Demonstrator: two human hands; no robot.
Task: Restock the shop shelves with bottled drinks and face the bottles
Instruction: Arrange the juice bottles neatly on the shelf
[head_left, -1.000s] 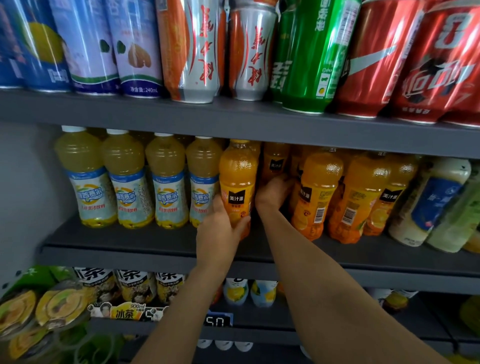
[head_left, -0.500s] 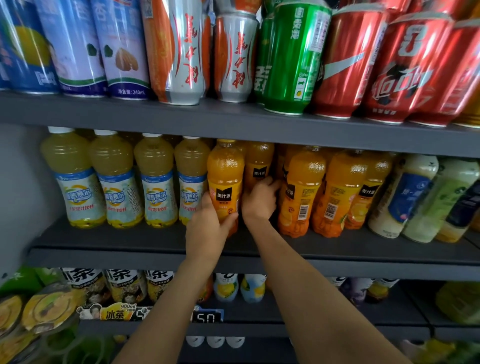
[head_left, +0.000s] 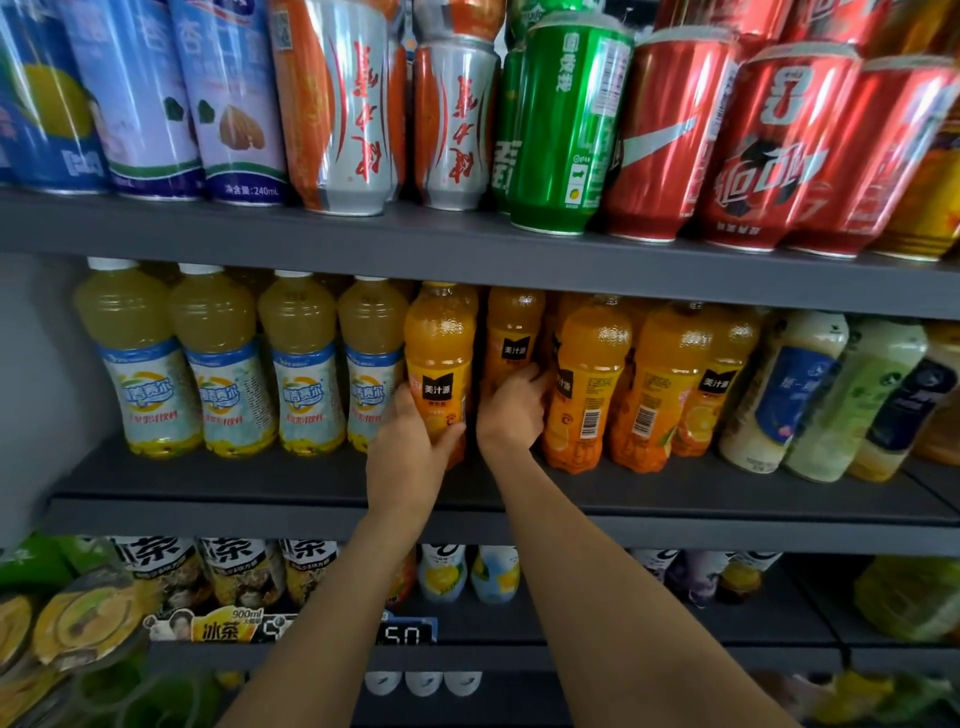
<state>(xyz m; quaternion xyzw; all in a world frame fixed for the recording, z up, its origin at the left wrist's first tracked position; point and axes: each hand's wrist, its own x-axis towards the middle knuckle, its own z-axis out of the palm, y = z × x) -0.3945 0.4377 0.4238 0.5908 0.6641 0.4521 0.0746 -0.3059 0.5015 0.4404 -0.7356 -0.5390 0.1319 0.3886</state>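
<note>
Head view: left hand (head_left: 410, 457) grips dimpled orange bottle (head_left: 440, 358).

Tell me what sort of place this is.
Most likely a small shop's drinks aisle: grey shelves packed with rows of canned drinks and juice bottles, with a price tag on the lower shelf edge.

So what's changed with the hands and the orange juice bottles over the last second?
Little changed: the right hand drew slightly out from among the back orange bottles and now touches the set-back bottle. The left hand keeps gripping the front orange bottle.
</note>
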